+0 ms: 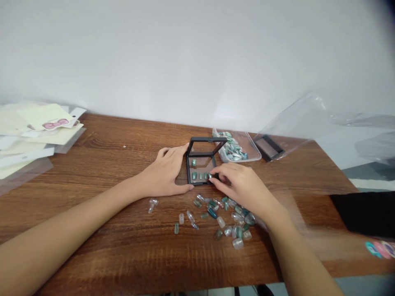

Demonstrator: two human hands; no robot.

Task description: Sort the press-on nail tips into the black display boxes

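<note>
A small black case (202, 161) with a clear lid stands open on the wooden table, its lid tilted up at the back. Several green press-on nails (194, 175) lie inside, most in a row along the front and one behind. My left hand (168, 172) rests beside the case, fingers spread, thumb at its front left corner. At the front right of the case, my right hand (236, 183) pinches a small press-on nail (210, 176) between thumb and fingertip. In front, many loose green and clear press-on nails (212, 212) are scattered on the table, partly beneath my right hand.
Behind the case sits a clear plastic box (254, 156) of more nails. Right of it, a second black case (269, 147) lies by a clear plastic bag (296, 119). Cards in sleeves (40, 127) are piled at the left; a black item (367, 216) lies right.
</note>
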